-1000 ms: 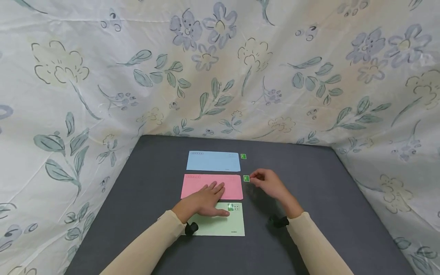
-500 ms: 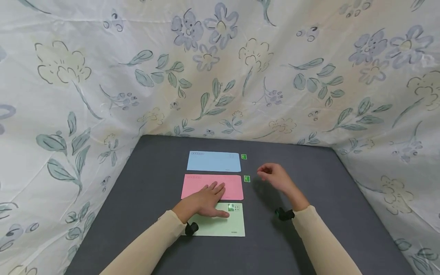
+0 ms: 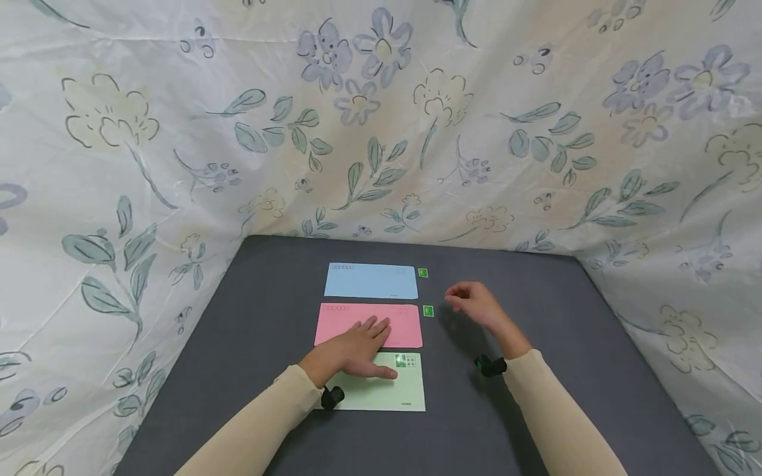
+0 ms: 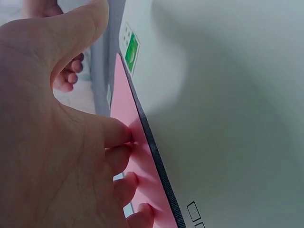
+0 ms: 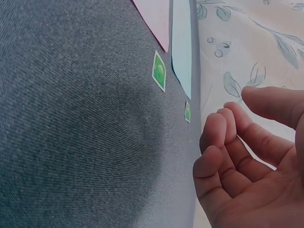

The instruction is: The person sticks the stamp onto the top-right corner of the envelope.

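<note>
My left hand [image 3: 354,349] rests its outstretched fingertips on the pink envelope [image 3: 339,317], with the thumb out over the green envelope [image 3: 381,395] nearer me. A green stamp [image 3: 401,360] sits in that nearer envelope's top right corner, beside a printed box. Just right of the pink envelope a loose green stamp [image 3: 428,311] lies on the table. My right hand [image 3: 481,307] hovers to the right of this stamp, apart from it. Its fingers [image 5: 213,128] are loosely curled, and nothing shows between them and the thumb in the right wrist view.
At the back of the row lies a blue envelope [image 3: 370,281]. Another green stamp [image 3: 423,272] is beside its right end. The dark grey table [image 3: 536,311] meets a flower-patterned cloth [image 3: 381,132] at its back and sides. A small black device is on each wrist.
My right hand has drawn away from the stamp beside the pink envelope, up and to the right. The stamp stays on the table. My left hand keeps its place.
</note>
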Action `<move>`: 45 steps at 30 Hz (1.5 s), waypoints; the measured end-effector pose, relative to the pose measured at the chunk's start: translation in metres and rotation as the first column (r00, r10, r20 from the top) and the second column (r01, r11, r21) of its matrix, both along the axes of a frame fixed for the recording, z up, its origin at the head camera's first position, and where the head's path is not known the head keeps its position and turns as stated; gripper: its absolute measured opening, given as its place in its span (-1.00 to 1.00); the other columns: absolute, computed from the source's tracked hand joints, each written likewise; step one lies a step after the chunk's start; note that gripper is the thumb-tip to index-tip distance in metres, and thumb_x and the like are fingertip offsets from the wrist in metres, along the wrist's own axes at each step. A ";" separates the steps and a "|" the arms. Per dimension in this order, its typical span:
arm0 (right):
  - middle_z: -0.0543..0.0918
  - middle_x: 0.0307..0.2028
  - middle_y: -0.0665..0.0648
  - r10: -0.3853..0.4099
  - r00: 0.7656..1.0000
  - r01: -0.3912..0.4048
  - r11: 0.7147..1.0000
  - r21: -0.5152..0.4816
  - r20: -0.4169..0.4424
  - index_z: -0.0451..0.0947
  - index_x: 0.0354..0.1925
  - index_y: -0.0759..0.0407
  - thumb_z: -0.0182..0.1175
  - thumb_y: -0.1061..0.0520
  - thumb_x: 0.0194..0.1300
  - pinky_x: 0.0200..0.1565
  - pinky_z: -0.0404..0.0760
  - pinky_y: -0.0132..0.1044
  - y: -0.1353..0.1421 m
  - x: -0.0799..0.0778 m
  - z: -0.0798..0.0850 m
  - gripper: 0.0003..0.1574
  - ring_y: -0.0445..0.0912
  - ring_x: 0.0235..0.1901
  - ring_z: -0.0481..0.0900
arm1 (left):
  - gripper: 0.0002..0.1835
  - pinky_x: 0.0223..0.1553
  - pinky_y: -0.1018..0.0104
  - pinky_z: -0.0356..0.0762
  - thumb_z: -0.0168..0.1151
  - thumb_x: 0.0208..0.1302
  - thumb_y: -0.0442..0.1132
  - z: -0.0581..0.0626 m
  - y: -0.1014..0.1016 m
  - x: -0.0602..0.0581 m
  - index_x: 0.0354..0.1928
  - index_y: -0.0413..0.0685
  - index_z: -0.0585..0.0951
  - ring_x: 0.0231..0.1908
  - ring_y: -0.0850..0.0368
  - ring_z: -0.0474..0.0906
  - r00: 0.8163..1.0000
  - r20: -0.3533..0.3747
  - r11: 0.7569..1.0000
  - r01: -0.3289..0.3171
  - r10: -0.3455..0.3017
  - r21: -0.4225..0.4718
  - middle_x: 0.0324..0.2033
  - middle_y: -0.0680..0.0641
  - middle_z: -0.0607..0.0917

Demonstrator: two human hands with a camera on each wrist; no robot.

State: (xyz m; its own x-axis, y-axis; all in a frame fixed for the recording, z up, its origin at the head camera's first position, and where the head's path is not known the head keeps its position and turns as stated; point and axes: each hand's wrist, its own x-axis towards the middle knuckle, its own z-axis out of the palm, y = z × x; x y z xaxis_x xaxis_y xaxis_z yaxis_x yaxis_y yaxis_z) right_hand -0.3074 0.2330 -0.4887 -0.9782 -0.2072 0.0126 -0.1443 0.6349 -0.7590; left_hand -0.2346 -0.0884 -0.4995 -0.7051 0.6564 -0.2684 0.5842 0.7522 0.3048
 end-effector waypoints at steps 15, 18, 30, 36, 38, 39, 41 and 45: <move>0.74 -0.21 0.26 0.011 1.000 -0.011 1.000 0.000 0.026 0.73 0.02 0.35 0.30 0.18 0.60 -0.24 0.63 -0.17 -0.002 -0.006 -0.017 -0.77 0.08 -0.29 0.67 | 0.16 0.63 -0.16 -0.03 0.22 0.38 0.45 -0.004 0.001 0.000 0.72 -0.20 0.15 0.70 -0.20 -0.11 1.000 -0.019 1.000 0.005 -0.005 -0.001 0.72 -0.14 0.06; 0.74 -0.24 0.25 0.014 0.999 -0.014 1.000 -0.001 0.036 0.73 0.02 0.35 0.29 0.18 0.60 -0.26 0.61 -0.20 -0.002 -0.008 -0.020 -0.77 0.08 -0.30 0.67 | 0.16 0.63 -0.16 -0.04 0.23 0.36 0.45 -0.005 0.000 0.000 0.72 -0.20 0.16 0.70 -0.19 -0.10 1.000 -0.024 1.000 0.001 -0.001 -0.002 0.72 -0.14 0.07; 0.71 -0.33 0.24 0.016 0.999 -0.016 1.000 -0.006 0.042 0.73 0.00 0.38 0.28 0.20 0.61 -0.30 0.59 -0.20 -0.003 -0.012 -0.023 -0.77 0.03 -0.36 0.63 | 0.18 0.64 -0.14 -0.03 0.20 0.37 0.49 -0.007 0.000 -0.002 0.73 -0.18 0.13 0.70 -0.18 -0.12 0.999 -0.037 1.000 0.010 -0.011 -0.017 0.73 -0.12 0.05; 0.70 -0.36 0.20 0.021 0.999 -0.020 1.000 -0.016 0.036 0.73 -0.01 0.40 0.28 0.22 0.60 -0.28 0.61 -0.17 -0.003 -0.011 -0.024 -0.77 0.02 -0.37 0.63 | 0.17 0.63 -0.14 -0.02 0.21 0.36 0.48 -0.005 0.002 -0.001 0.72 -0.18 0.15 0.70 -0.18 -0.11 0.999 -0.045 1.000 0.010 -0.010 -0.016 0.73 -0.12 0.06; 0.71 -0.35 0.21 0.025 0.999 -0.024 1.000 -0.013 0.034 0.73 -0.01 0.41 0.28 0.22 0.60 -0.28 0.61 -0.16 -0.003 -0.010 -0.024 -0.77 0.01 -0.37 0.63 | 0.17 0.63 -0.15 -0.02 0.21 0.36 0.48 -0.005 0.002 -0.001 0.72 -0.19 0.16 0.70 -0.19 -0.10 0.999 -0.044 1.000 0.010 -0.011 -0.018 0.72 -0.13 0.07; 0.71 -0.34 0.21 0.025 0.999 -0.025 1.000 -0.012 0.036 0.73 -0.01 0.41 0.28 0.22 0.60 -0.27 0.62 -0.16 -0.004 -0.010 -0.024 -0.77 0.01 -0.37 0.63 | 0.17 0.63 -0.15 -0.02 0.20 0.37 0.48 -0.005 0.001 -0.001 0.72 -0.19 0.15 0.70 -0.19 -0.10 0.999 -0.042 1.000 0.011 -0.012 -0.020 0.73 -0.13 0.06; 0.71 -0.33 0.23 0.024 0.999 -0.024 1.000 -0.011 0.038 0.73 -0.01 0.40 0.28 0.22 0.60 -0.27 0.62 -0.17 -0.004 -0.010 -0.024 -0.78 0.01 -0.37 0.63 | 0.17 0.63 -0.15 -0.02 0.19 0.37 0.49 -0.005 0.001 -0.001 0.72 -0.19 0.14 0.70 -0.19 -0.10 0.999 -0.041 1.000 0.012 -0.013 -0.025 0.73 -0.13 0.06; 0.71 -0.34 0.23 0.017 0.999 -0.017 1.000 -0.008 0.040 0.74 -0.04 0.39 0.28 0.22 0.60 -0.29 0.61 -0.19 -0.005 -0.012 -0.025 -0.79 0.01 -0.38 0.64 | 0.18 0.63 -0.14 -0.02 0.20 0.36 0.49 -0.005 0.001 0.000 0.72 -0.19 0.15 0.70 -0.18 -0.10 0.999 -0.049 0.999 0.009 -0.010 -0.031 0.73 -0.13 0.06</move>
State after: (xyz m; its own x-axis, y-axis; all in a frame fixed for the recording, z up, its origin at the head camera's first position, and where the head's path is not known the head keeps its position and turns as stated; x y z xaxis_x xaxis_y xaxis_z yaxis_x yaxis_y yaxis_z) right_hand -0.3190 0.2277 -0.5136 -0.9743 -0.2240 -0.0250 -0.1243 0.6265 -0.7695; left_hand -0.2341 -0.0871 -0.5050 -0.7116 0.6553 -0.2534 0.6053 0.7550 0.2524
